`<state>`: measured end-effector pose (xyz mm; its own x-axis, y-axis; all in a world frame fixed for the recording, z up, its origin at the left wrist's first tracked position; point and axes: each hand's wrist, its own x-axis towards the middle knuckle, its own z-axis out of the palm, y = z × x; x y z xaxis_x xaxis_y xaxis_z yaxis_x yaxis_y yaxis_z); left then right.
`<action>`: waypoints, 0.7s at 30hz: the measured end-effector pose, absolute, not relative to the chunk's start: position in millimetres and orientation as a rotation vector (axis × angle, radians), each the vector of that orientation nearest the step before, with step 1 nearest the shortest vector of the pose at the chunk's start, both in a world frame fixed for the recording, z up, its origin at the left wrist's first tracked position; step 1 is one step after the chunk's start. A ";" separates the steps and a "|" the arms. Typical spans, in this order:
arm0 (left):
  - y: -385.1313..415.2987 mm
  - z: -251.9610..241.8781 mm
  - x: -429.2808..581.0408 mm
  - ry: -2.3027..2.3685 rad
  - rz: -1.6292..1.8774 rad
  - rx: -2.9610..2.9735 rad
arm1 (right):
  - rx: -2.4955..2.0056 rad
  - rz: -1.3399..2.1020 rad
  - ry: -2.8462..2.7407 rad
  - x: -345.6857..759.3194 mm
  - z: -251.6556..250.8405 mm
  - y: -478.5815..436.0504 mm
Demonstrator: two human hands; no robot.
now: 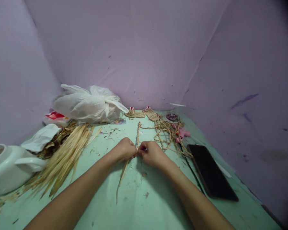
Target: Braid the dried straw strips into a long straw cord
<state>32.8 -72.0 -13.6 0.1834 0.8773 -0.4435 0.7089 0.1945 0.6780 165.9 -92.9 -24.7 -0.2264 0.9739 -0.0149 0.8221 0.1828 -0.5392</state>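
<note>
My left hand [126, 149] is closed round the near end of a twisted straw cord [138, 135] at the middle of the table. Touching it from the right, my right hand [151, 153] pinches the same cord between thumb and fingers. A loose straw strand [122, 182] hangs down towards me from below my left hand. Away from my hands the cord runs up, bends, and goes right into a tangled pile of finished cord [168, 132]. The exact grip of the fingertips is partly hidden.
On the left are a white pitcher [8, 167], dry straw strips [69, 153] and a white plastic bag [86, 103]. Two small woven slippers [135, 113] lie at the back. A pink glue gun [182, 134] and dark phone [211, 172] are at right. Purple walls [144, 57] enclose the green table [139, 210].
</note>
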 end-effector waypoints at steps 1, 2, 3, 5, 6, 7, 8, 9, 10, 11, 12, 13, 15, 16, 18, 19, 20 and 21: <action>-72.5 -14.2 34.1 1.559 0.248 1.538 | -1.761 0.566 -2.155 164.4 -18.9 -96.7; -73.2 -13.9 35.2 1.555 0.251 1.516 | -1.823 0.500 -2.170 162.4 -12.8 -100.9; -74.1 -12.7 36.2 1.557 0.255 1.492 | -1.882 0.440 -2.185 159.7 -6.9 -105.2; -76.4 -8.5 37.5 1.574 0.268 1.442 | -1.962 0.356 -2.230 152.1 2.7 -114.1; -77.8 -5.9 37.8 1.572 0.278 1.424 | -1.970 0.324 -2.260 147.4 6.0 -118.4; -79.0 -3.4 37.7 1.557 0.294 1.412 | -1.960 0.297 -2.293 142.4 8.2 -122.4; -80.1 -1.2 37.2 1.534 0.315 1.409 | -1.942 0.280 -2.327 137.6 9.5 -126.0; -80.7 0.5 36.2 1.505 0.329 1.418 | -1.922 0.270 -2.358 133.3 10.2 -129.0; -80.8 1.3 34.8 1.474 0.328 1.434 | -1.905 0.264 -2.382 130.1 10.7 -131.3; -80.3 1.4 33.0 1.445 0.322 1.453 | -1.891 0.259 -2.398 128.4 11.1 -132.6; -79.2 0.7 30.9 1.419 0.315 1.470 | -1.876 0.270 -2.410 128.6 11.6 -132.8; -77.6 -0.6 28.7 1.391 0.311 1.486 | -1.852 0.305 -2.423 130.9 12.2 -131.7; -73.8 -4.0 24.1 1.312 0.317 1.493 | -1.778 0.453 -2.420 141.0 13.0 -125.2; -72.0 -5.5 22.1 1.271 0.325 1.489 | -1.751 0.546 -2.369 147.9 12.6 -120.1; -69.4 -7.3 19.1 1.211 0.325 1.482 | -1.738 0.707 -2.139 161.9 9.3 -107.9; -68.6 -7.7 18.2 1.195 0.323 1.481 | -1.762 0.742 -1.955 167.3 6.5 -101.9; -68.2 -8.0 17.6 1.183 0.327 1.481 | -1.769 0.802 -1.799 170.7 3.2 -97.0; -67.9 -8.4 17.3 1.172 0.336 1.485 | -1.768 0.928 -1.679 171.9 -0.2 -93.4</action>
